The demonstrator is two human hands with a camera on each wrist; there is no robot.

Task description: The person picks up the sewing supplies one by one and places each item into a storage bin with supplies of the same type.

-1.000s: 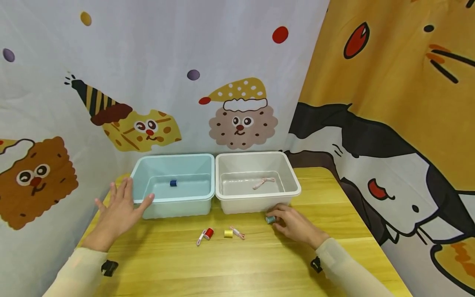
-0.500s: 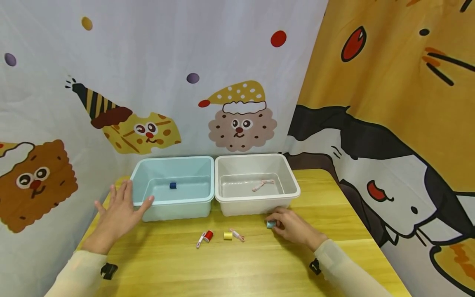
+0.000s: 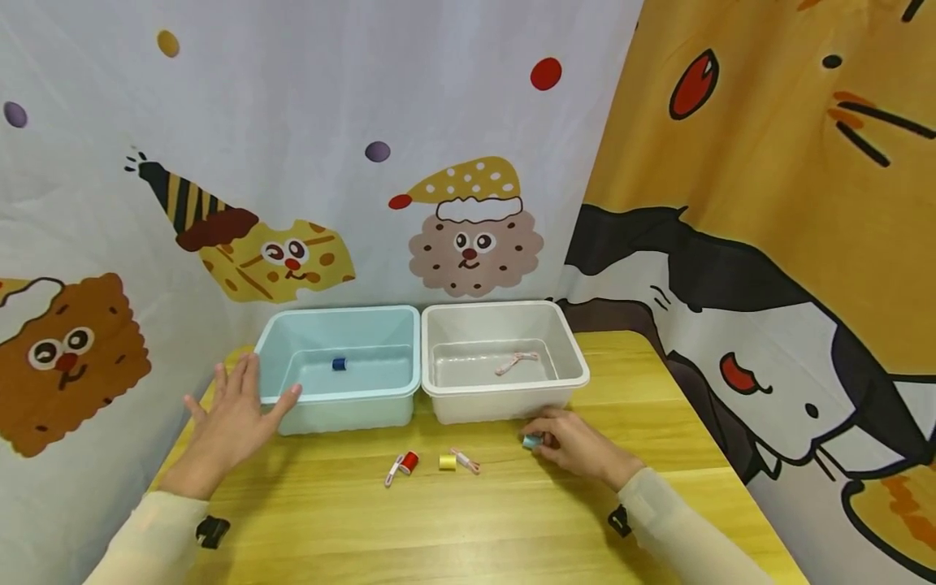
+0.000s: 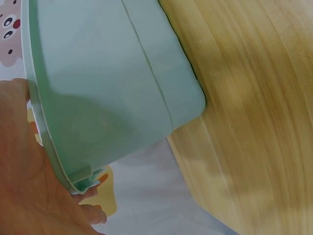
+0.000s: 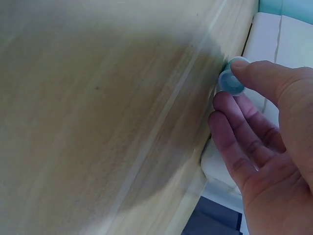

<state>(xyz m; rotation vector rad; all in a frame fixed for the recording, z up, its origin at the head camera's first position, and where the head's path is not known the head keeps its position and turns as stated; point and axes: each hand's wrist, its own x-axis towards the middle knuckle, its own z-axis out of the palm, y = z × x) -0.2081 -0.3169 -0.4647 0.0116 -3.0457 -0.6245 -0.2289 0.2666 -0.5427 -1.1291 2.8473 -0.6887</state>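
My right hand (image 3: 578, 443) pinches a small light blue thread spool (image 3: 531, 441) between thumb and fingertips, low over the table just in front of the white bin (image 3: 504, 404). The right wrist view shows the thumb on the spool's (image 5: 231, 82) side and round end. With fingers spread, my left hand (image 3: 230, 422) rests at the left front corner of the light blue bin (image 3: 344, 398). Inside that bin lies a dark blue spool (image 3: 340, 364). A pinkish-white folded cord (image 3: 516, 362) lies in the white bin.
Between the hands on the wooden table (image 3: 439, 528) lie a red spool (image 3: 409, 463) beside a pale folded cord (image 3: 393, 471), and a yellow spool (image 3: 448, 462) beside a pink-and-white cord (image 3: 465, 461). A printed curtain (image 3: 307, 97) stands behind the two side-by-side bins.
The right fingers have shifted slightly on the light blue spool, which has turned a little and moved slightly toward me. The left hand has stayed on the blue bin.
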